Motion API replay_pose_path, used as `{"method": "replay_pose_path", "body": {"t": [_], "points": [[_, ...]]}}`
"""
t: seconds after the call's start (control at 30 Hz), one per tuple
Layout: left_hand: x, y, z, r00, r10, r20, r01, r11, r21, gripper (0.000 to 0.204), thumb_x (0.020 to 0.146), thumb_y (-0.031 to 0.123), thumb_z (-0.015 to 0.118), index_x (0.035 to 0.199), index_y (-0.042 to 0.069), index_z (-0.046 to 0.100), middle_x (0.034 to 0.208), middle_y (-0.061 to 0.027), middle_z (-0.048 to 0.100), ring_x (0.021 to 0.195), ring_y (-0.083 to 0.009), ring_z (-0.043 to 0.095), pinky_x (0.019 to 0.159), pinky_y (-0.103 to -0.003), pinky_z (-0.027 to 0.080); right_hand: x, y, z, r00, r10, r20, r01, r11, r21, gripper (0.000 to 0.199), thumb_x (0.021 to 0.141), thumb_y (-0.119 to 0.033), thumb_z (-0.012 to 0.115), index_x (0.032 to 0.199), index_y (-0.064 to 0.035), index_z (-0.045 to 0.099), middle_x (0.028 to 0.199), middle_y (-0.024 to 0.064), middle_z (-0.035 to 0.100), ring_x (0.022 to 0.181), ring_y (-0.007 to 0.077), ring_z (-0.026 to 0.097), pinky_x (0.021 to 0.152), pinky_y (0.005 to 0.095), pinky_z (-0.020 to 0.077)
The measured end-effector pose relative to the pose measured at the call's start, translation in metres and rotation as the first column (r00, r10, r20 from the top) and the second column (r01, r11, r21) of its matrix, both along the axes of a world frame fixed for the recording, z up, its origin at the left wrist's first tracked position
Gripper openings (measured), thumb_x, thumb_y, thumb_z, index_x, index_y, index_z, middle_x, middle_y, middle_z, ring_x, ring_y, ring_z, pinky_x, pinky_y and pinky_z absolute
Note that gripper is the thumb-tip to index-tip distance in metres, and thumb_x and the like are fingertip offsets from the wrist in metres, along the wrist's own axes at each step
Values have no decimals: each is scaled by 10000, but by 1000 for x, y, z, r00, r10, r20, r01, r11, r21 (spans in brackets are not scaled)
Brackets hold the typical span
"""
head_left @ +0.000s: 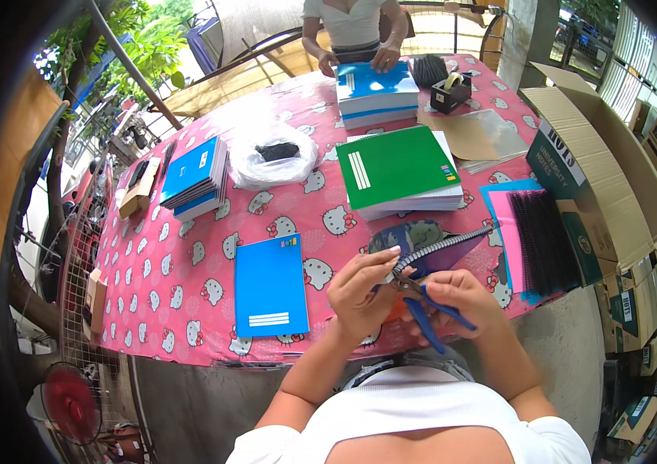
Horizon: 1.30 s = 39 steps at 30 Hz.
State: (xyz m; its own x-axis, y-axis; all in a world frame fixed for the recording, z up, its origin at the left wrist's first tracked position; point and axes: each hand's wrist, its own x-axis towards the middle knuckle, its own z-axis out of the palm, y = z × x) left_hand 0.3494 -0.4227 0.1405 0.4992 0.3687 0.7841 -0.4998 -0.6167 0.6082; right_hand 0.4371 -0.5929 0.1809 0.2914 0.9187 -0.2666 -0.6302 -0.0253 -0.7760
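Note:
My left hand (361,292) grips the near end of a spiral-bound notebook (452,252) with a purple cover, its coil slanting up to the right. My right hand (464,298) is closed on pliers (421,315) with blue handles. The plier jaws are at the near end of the coil, beside my left fingertips, which partly hide them. Just beyond my left hand is a camouflage-patterned pouch (421,230). A blue notebook (270,286) lies flat on the table, left of my left hand.
A pink cat-print cloth (220,290) covers the table. Around it are a green notebook pile (398,166), blue stacks (189,174), a plastic bag (259,172), a tape dispenser (451,94), black coils (544,240) and a cardboard box (599,155). Opposite, a person's hands (385,56) touch a notebook stack.

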Motion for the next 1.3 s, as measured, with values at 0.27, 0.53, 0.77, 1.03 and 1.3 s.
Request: {"method": "replay_pose_path", "body": {"t": [0.27,0.53,0.77,1.03,1.3], "points": [[-86,96,66,781,538,316,-553,832,-51,171,865,151,676,878,-7,614,802,-115,636,654,-164,584,583,-268,477,35,-59,-160,-42,3,999,556,831,21,324,727,-168,762,985,-30,624,1088,151,614,985,325,580,894,388,447],[-94,213,71,732,653,195,-652,588,478,136,804,67,667,681,42,616,568,-31,516,504,-155,468,488,-311,341,104,100,-84,-431,-152,890,196,947,257,445,705,-72,716,1133,-139,615,1262,118,506,1164,331,471,970,428,370],[-48,202,-119,73,699,-712,-212,708,674,641,932,570,399,1481,261,283,1569,-94,160,1452,-341,61,1019,-725,-102,120,221,-101,-648,255,718,142,966,-215,433,733,-100,662,1157,-182,623,1213,112,533,1058,309,548,853,420,475],[-61,154,-106,396,420,-816,-345,892,292,621,905,449,556,1434,173,383,1549,-101,232,1419,-325,230,1051,-693,22,160,234,-76,-392,294,872,-131,920,-369,431,685,-72,709,1111,-95,648,1051,144,639,973,314,630,833,402,509],[-15,-8,-77,507,440,-741,21,853,521,635,785,267,703,1371,220,463,1241,-39,572,1155,-231,528,1047,-617,227,178,244,-79,-375,316,871,-200,890,-409,555,629,-74,786,1164,-105,640,1046,144,671,982,324,633,841,398,500]]}}
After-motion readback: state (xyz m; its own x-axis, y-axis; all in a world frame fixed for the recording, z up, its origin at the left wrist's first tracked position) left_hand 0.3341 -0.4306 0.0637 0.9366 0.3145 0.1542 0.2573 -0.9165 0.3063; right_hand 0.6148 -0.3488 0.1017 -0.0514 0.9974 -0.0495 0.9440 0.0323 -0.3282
